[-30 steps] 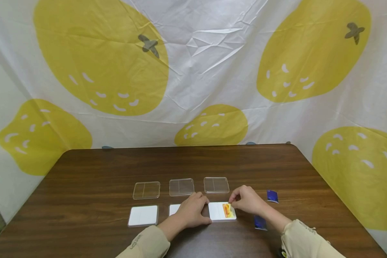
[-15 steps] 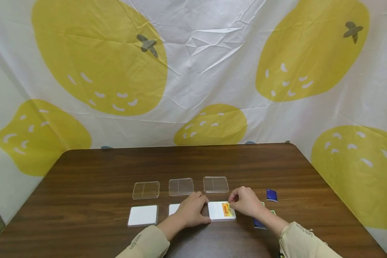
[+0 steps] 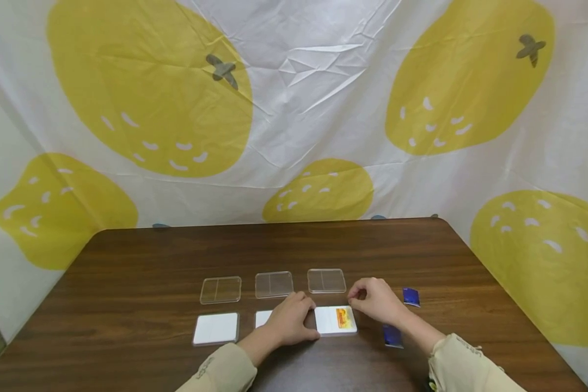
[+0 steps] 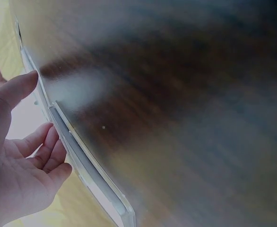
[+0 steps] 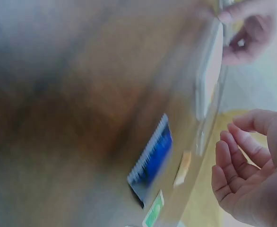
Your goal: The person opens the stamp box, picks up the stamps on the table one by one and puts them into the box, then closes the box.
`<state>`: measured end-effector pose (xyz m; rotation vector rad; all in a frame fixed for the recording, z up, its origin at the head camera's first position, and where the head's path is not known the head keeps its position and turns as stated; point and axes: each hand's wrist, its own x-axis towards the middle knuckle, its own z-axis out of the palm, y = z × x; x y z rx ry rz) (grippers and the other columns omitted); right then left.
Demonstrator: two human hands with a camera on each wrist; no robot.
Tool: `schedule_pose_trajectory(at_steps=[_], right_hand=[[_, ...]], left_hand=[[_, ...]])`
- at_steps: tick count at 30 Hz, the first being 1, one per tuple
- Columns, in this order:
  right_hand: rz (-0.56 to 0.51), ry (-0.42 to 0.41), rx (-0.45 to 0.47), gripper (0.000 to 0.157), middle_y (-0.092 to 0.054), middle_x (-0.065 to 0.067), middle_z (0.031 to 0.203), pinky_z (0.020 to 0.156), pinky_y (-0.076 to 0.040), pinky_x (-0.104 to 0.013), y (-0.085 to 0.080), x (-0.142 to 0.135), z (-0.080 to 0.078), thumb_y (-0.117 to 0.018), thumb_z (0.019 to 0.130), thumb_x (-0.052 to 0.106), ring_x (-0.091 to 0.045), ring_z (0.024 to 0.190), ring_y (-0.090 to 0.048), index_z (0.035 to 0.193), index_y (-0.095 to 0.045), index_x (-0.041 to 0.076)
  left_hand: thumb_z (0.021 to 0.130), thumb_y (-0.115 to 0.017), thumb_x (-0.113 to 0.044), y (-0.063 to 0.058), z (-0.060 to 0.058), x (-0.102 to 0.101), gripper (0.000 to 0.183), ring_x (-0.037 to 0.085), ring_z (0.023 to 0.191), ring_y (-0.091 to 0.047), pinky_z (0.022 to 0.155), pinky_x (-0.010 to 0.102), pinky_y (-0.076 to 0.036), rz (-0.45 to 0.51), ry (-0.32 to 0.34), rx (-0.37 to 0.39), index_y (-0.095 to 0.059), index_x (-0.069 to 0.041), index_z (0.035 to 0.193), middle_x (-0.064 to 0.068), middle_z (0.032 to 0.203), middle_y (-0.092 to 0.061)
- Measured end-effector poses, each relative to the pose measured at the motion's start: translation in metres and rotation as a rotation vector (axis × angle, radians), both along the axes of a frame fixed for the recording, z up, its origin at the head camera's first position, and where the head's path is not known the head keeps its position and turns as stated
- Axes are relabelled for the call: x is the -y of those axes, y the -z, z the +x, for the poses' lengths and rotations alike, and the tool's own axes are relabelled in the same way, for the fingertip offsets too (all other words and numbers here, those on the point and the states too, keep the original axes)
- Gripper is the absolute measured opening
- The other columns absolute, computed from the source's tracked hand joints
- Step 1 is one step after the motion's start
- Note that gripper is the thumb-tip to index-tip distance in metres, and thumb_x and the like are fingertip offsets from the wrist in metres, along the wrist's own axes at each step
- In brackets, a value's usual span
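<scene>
On my head feed, the white case lies right of the middle of the table, well short of its far edge, a yellow-orange piece on its right end. The left hand grips the case's left end, presumably to stop it sliding. The right hand is just beside its far right corner; two blue packets lie towards the table's right edge, probably for easy reach. My left wrist feed shows the thumb braced along the near side. On the right wrist feed, I see loosely curled fingers, holding nothing visible.
</scene>
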<state>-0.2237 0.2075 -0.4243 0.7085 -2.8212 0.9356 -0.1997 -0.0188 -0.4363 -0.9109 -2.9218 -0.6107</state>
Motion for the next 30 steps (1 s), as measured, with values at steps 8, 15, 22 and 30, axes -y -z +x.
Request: schedule_pose_trajectory(at_steps=[8, 15, 22, 30], right_hand=[[-0.074, 0.100, 0.057, 0.008, -0.064, -0.002, 0.075, 0.057, -0.045, -0.022, -0.013, -0.025, -0.018, -0.063, 0.080, 0.005, -0.012, 0.066, -0.054, 0.084, -0.068, 0.000], [-0.029, 0.080, 0.071, 0.011, -0.065, -0.006, 0.079, 0.059, -0.046, -0.023, -0.009, -0.046, -0.028, -0.065, 0.079, 0.005, -0.014, 0.069, -0.055, 0.087, -0.068, -0.002], [0.046, -0.099, 0.051, 0.015, -0.066, -0.010, 0.091, 0.074, -0.049, -0.033, 0.002, -0.058, -0.036, -0.065, 0.079, 0.003, -0.024, 0.086, -0.061, 0.093, -0.067, -0.002], [0.072, -0.203, 0.004, 0.021, -0.063, -0.008, 0.092, 0.074, -0.048, -0.034, 0.009, -0.059, -0.038, -0.068, 0.078, 0.005, -0.022, 0.086, -0.059, 0.097, -0.067, -0.004]], left_hand=[[0.065, -0.077, -0.035, -0.001, 0.000, 0.000, 0.047, 0.014, 0.088, -0.048, 0.075, 0.025, -0.044, -0.001, -0.002, 0.010, -0.061, -0.007, 0.100, -0.001, 0.092, -0.054], [0.066, -0.077, -0.035, -0.001, 0.000, 0.000, 0.047, 0.013, 0.088, -0.048, 0.075, 0.024, -0.044, 0.000, -0.002, 0.013, -0.061, -0.007, 0.100, -0.001, 0.092, -0.054], [0.066, -0.077, -0.035, -0.002, 0.001, 0.000, 0.047, 0.013, 0.088, -0.048, 0.075, 0.025, -0.044, -0.003, -0.002, 0.018, -0.061, -0.007, 0.100, -0.001, 0.092, -0.054], [0.066, -0.077, -0.035, -0.002, 0.001, 0.000, 0.046, 0.013, 0.088, -0.048, 0.075, 0.025, -0.044, 0.006, -0.002, 0.027, -0.061, -0.007, 0.100, -0.002, 0.093, -0.054]])
